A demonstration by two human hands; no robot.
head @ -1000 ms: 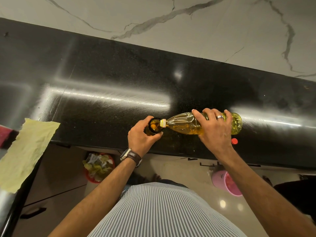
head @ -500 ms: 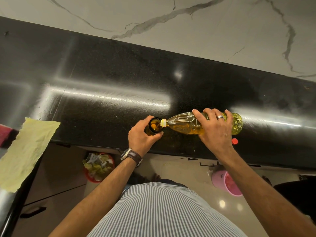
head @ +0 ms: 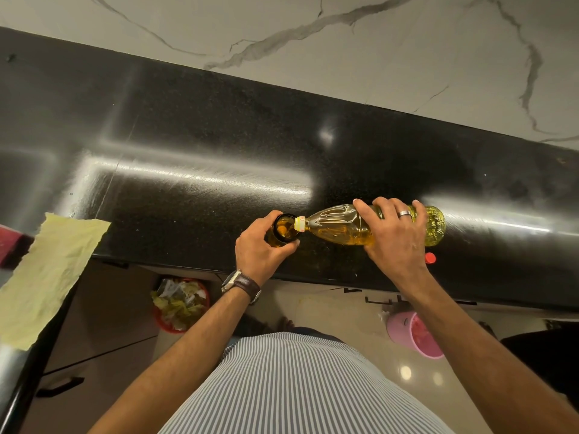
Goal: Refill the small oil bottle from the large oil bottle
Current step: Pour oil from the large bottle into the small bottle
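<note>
While the left hand [head: 261, 249] hides most of the small bottle [head: 283, 230], the right hand [head: 394, 236] grips the large bottle [head: 338, 228].

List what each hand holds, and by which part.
Left hand: small oil bottle, around its body below the mouth. Right hand: large oil bottle, tipped, around its mid-body.

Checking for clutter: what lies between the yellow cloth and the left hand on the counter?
Nothing: the head view shows bare black counter between the yellow cloth and the left hand.

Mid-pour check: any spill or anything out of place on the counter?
No spill visible. The large bottle lies tipped, its neck at the small bottle mouth. The red cap sits loose near the counter edge.
</note>
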